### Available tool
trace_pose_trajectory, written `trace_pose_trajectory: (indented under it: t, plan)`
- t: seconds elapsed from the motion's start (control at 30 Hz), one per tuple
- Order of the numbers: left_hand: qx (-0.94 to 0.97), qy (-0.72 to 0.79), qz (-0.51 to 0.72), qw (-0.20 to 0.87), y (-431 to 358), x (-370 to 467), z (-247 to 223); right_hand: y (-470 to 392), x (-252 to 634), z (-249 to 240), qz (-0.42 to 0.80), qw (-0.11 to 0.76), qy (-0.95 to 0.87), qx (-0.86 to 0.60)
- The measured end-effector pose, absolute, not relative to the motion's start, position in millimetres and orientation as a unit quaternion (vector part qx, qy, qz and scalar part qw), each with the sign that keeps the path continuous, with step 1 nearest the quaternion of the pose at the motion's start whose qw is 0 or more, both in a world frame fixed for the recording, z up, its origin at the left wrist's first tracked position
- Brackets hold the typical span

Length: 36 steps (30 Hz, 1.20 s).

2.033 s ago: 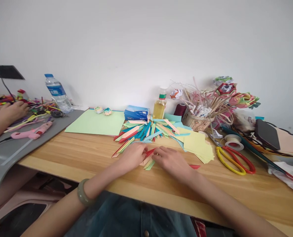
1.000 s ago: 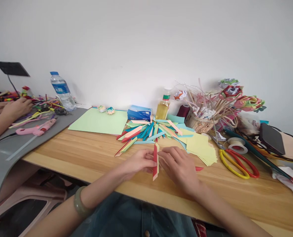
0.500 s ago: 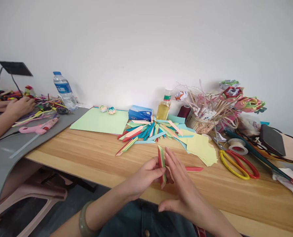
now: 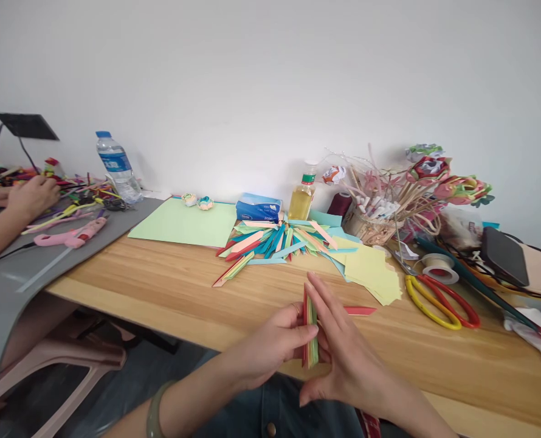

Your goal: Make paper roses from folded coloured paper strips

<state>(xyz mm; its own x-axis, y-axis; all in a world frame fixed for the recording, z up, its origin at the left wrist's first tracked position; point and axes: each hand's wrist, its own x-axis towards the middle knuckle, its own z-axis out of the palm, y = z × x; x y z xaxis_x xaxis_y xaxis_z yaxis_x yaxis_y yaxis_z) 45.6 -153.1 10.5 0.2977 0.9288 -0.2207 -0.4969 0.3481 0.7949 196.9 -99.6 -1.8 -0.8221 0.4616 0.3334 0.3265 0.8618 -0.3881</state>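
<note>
A small stack of folded paper strips (image 4: 310, 331), red on one side and green, yellow and pink beyond, stands upright in my left hand (image 4: 277, 340), thumb on the near face. My right hand (image 4: 343, 347) is held flat against the stack's right side, fingers straight and thumb apart below. Behind my right fingers a red strip (image 4: 360, 311) lies on the table. Farther back spreads a heap of folded strips (image 4: 279, 240) in blue, green, red and peach, with a small bundle of strips (image 4: 232, 270) at its front left.
Yellow paper sheets (image 4: 373, 274) and scissors (image 4: 434, 301) lie to the right, near a basket of paper flowers (image 4: 373, 225). Behind the heap stand a blue tissue pack (image 4: 258, 208) and a glue bottle (image 4: 301, 201). At left, another person's hand (image 4: 33, 198) works near a pink glue gun (image 4: 72, 236).
The stack and my left hand have shifted slightly right and down. My right palm has come in against the stack's side, its fingers still straight.
</note>
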Motion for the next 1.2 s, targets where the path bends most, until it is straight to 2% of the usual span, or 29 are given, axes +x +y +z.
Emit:
trace_pose_trajectory:
  t: [0.3,0.63,0.8,0.9,1.0,1.1,1.2]
  plan:
    - [0.303,0.343,0.483,0.746,-155,48,9,-102,198,-4,0.198,0.238,-0.924,-0.224]
    - [0.328,0.375,0.492,0.714,-157,55,10,-100,196,-10,0.183,0.248,-0.918,-0.25]
    - [0.336,0.376,0.501,0.703,-159,56,5,-103,204,-10,0.274,0.22,-0.91,-0.219]
    - [0.345,0.376,0.496,0.703,-162,55,4,-104,210,-3,0.342,0.252,-0.876,-0.225]
    - [0.325,0.379,0.49,0.715,-163,55,4,-105,213,4,0.299,0.283,-0.879,-0.242]
    - [0.303,0.367,0.501,0.723,-163,56,5,-108,211,4,0.234,0.237,-0.917,-0.219]
    - [0.29,0.348,0.511,0.73,-163,58,7,-110,206,-2,0.205,0.245,-0.92,-0.228]
